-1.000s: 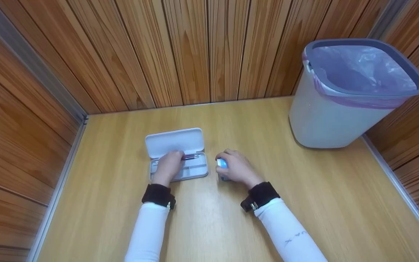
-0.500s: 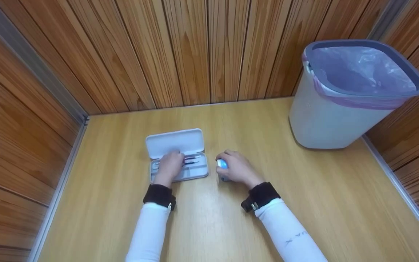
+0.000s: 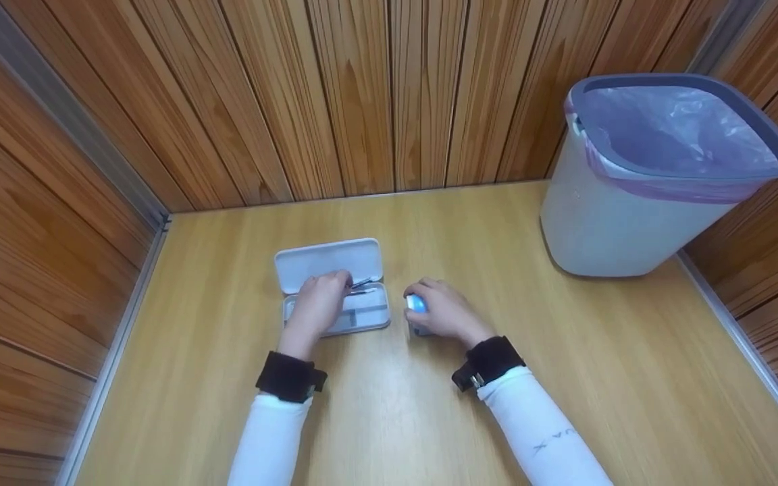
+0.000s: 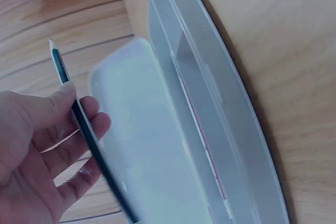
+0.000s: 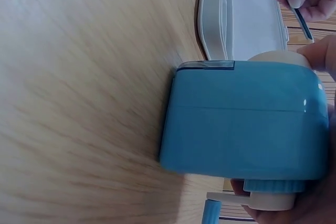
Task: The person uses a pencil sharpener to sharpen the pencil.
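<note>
My left hand pinches a dark pencil with a pale pointed end, between thumb and fingers. It is raised over an open grey pencil case, whose lid stands up at the back. A thin pencil with a red stripe lies in the case's long compartment. To the right of the case, my right hand grips a blue crank pencil sharpener standing on the table. Its crank arm shows in the right wrist view.
A pale waste bin with a purple liner stands at the back right of the wooden table. Wood-panelled walls enclose the table at the back and both sides.
My left hand has lifted a pencil up out of the case's long compartment, where two lay side by side half a second ago. The right hand has stayed on the sharpener.
</note>
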Demonstrator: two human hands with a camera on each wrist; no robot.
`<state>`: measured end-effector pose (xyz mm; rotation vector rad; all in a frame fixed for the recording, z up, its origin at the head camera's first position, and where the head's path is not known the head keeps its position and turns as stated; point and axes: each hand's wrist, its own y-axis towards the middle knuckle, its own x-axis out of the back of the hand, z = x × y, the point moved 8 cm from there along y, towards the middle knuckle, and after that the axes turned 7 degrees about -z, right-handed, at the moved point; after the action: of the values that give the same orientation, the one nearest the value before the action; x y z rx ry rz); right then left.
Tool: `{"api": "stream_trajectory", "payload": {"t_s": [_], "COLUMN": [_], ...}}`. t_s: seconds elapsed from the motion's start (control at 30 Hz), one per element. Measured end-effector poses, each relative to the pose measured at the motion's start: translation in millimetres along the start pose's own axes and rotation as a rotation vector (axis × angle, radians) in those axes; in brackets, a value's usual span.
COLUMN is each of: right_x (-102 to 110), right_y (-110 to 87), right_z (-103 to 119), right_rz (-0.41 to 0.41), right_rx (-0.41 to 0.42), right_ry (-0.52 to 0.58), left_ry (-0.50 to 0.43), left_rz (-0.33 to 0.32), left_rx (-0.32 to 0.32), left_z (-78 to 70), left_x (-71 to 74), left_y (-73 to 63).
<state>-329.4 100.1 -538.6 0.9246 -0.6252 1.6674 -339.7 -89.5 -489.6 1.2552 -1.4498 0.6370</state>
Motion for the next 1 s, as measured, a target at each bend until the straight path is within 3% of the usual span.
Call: {"api": "stream_trajectory", "payload": {"t_s": [0.13, 0.37, 0.7, 1.0], "right_x": [1, 2, 3, 2], "right_y": [-0.5, -1.4, -1.2, -0.9], "right_z": [-1, 0, 0, -1], "right_rz": [0.02, 0.064, 0.065, 0.06], "right_rx": [0.01, 0.017, -0.002, 0.004], "right_ry": [0.008, 0.041, 0.047, 0.038], "left_ry": [-0.034, -0.023, -0.104, -0.158], "left_rz": [0.004, 0.009, 0.017, 0.031], "left_rx": [-0.015, -0.109, -0.104, -0.084], "left_z": [-9.2, -23.1, -31.8, -29.8], "left_x": [0.3, -11.4, -26.7, -31.7], "left_y": [-6.5, -17.2, -19.3, -21.3]}}
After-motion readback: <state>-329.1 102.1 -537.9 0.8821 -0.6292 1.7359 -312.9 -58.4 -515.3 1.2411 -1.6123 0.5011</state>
